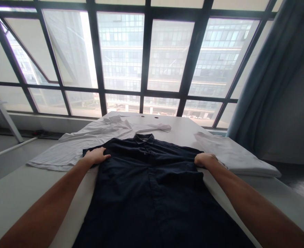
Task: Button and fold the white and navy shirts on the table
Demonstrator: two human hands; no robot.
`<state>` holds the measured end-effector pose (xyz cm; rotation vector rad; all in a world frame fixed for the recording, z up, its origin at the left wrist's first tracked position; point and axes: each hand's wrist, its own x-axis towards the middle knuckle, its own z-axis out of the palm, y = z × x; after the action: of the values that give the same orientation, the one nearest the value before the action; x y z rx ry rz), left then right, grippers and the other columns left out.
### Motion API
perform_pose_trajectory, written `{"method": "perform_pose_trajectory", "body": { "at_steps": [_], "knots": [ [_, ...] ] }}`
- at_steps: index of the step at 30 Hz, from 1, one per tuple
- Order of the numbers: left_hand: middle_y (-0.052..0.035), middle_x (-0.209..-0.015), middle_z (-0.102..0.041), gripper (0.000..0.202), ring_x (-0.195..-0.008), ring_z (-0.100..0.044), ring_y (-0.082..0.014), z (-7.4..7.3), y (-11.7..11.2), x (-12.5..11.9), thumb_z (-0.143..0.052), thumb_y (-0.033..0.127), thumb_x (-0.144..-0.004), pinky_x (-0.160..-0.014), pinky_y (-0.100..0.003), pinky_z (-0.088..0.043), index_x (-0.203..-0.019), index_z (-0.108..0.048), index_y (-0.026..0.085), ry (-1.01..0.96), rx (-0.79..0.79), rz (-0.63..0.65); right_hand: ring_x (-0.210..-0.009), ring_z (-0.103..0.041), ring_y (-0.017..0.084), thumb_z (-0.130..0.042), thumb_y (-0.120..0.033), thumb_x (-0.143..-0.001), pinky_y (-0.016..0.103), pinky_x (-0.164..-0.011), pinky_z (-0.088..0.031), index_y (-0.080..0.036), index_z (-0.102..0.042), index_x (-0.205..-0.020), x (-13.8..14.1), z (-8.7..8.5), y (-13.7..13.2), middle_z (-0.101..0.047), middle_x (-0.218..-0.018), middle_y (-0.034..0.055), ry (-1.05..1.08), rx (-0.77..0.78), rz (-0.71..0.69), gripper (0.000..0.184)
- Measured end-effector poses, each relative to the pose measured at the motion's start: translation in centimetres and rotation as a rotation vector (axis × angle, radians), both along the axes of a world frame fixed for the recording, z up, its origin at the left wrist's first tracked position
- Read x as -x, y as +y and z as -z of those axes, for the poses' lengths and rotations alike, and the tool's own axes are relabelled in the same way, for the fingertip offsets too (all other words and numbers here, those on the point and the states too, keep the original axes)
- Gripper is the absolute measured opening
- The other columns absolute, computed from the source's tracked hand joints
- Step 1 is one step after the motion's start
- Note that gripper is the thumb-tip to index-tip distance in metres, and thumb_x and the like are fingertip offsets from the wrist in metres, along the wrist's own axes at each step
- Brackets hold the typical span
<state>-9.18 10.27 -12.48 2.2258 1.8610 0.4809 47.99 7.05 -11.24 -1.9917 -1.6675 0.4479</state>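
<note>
Room: window wall (147, 55), dark-framed, office block beyond; blue curtain (247, 75) at right. Surface: white table (179, 129), running away toward the glass.

Item 1: navy shirt (147, 203), buttoned, lying flat mid-table, collar (143, 138) toward the window, lower part running out of view at the near edge.
Item 2: white shirt (71, 148), spread on the left, just under the navy shirt's edge.
Item 3: white garment (234, 155), folded, on the right, just beside the right hand.
Item 4: dark disc (142, 116), one of two, on the table beyond the collar.

Left hand (96, 155): flat on the navy shirt's shoulder, fingers (104, 156) together, no pinch showing.
Right hand (205, 159): at the opposite shoulder edge, curled over the cloth; fingertips hidden, grip cannot be told.
</note>
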Motion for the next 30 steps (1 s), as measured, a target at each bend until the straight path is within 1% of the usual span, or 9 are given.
{"method": "perform_pose_trajectory", "body": {
  "at_steps": [3,5,8,11,14,17,20,26,30],
  "knots": [
    [-0.0179,-0.134,-0.060,0.051,-0.130,-0.049,-0.0385,-1.1,-0.5,-2.2,-0.058,0.048,-0.083,-0.109,-0.051,-0.031,-0.125,-0.063,0.020,0.090,-0.070,-0.015,-0.103,-0.065,0.046,-0.081,-0.032,-0.064,0.068,-0.090,-0.043,-0.018,-0.074,-0.073,1.5,-1.0,0.3,-0.074,-0.089,0.0204,-0.182,0.074,0.056,0.018],
    [-0.0157,-0.138,-0.058,0.046,-0.132,-0.048,-0.0344,-2.0,-0.8,-4.9,-0.050,0.045,-0.090,-0.112,-0.049,-0.028,-0.128,-0.061,0.021,0.096,-0.130,0.055,-0.113,-0.061,0.043,-0.079,-0.035,-0.069,0.063,-0.098,-0.042,-0.018,-0.076,-0.085,3.3,-1.3,0.5,-0.072,-0.106,0.0219,-0.252,0.067,0.022,0.024],
    [-0.0126,-0.144,-0.054,0.046,-0.136,-0.045,-0.0309,-2.9,-0.3,-9.1,-0.042,0.047,-0.095,-0.115,-0.048,-0.025,-0.129,-0.060,0.022,0.131,-0.138,0.186,-0.127,-0.055,0.033,-0.069,-0.044,-0.080,0.045,-0.110,-0.038,-0.021,-0.071,-0.116,6.9,-1.4,1.2,-0.062,-0.134,0.0146,-0.350,0.030,-0.252,0.042],
    [-0.0113,-0.141,-0.057,0.046,-0.133,-0.047,-0.0308,-3.2,1.3,-11.8,-0.034,0.048,-0.098,-0.114,-0.054,-0.022,-0.126,-0.062,0.025,0.222,-0.022,0.242,-0.137,-0.045,0.027,-0.050,-0.050,-0.093,0.034,-0.115,-0.031,-0.017,-0.055,-0.140,10.0,-1.1,2.4,-0.049,-0.148,0.0123,-0.419,0.036,-0.470,0.057],
    [-0.0133,-0.144,-0.054,0.050,-0.134,-0.046,-0.0332,-3.0,3.6,-13.2,-0.029,0.050,-0.099,-0.113,-0.061,-0.018,-0.128,-0.061,0.025,0.281,0.118,0.251,-0.145,-0.031,0.025,-0.038,-0.052,-0.098,0.033,-0.119,-0.023,-0.012,-0.044,-0.148,11.6,-0.5,3.9,-0.038,-0.156,0.0136,-0.432,0.135,-0.452,0.064],
    [-0.0156,-0.154,-0.039,0.058,-0.143,-0.034,-0.0345,-2.5,5.8,-14.0,-0.028,0.055,-0.098,-0.113,-0.065,-0.010,-0.139,-0.052,0.022,0.301,0.178,0.249,-0.148,-0.024,0.025,-0.035,-0.055,-0.098,0.035,-0.120,-0.021,-0.012,-0.036,-0.152,11.8,0.1,5.5,-0.028,-0.160,0.0133,-0.466,0.199,-0.384,0.069],
    [-0.0161,-0.159,-0.026,0.065,-0.148,-0.020,-0.0334,-1.9,7.4,-14.9,-0.026,0.057,-0.098,-0.114,-0.066,-0.006,-0.148,-0.041,0.019,0.323,0.200,0.252,-0.149,-0.023,0.027,-0.035,-0.057,-0.097,0.038,-0.120,-0.022,-0.012,-0.032,-0.154,11.3,0.3,6.7,-0.025,-0.161,0.0130,-0.489,0.222,-0.343,0.073],
    [-0.0116,-0.162,-0.018,0.069,-0.151,-0.012,-0.0306,-1.2,9.1,-17.3,-0.021,0.060,-0.098,-0.115,-0.064,-0.002,-0.153,-0.034,0.020,0.341,0.147,0.309,-0.143,-0.034,0.033,-0.041,-0.064,-0.091,0.042,-0.116,-0.029,-0.007,-0.037,-0.151,9.8,-1.0,8.5,-0.031,-0.158,0.0180,-0.558,0.337,-0.247,0.083],
    [-0.0115,-0.163,-0.017,0.069,-0.151,-0.010,-0.0310,-1.4,10.3,-19.2,-0.026,0.060,-0.097,-0.116,-0.064,-0.004,-0.153,-0.033,0.020,0.355,0.135,0.303,-0.133,-0.047,0.037,-0.046,-0.060,-0.090,0.044,-0.110,-0.038,0.000,-0.049,-0.141,9.6,-1.5,10.2,-0.047,-0.146,0.0248,-0.576,0.365,-0.229,0.078]
  ]
}}
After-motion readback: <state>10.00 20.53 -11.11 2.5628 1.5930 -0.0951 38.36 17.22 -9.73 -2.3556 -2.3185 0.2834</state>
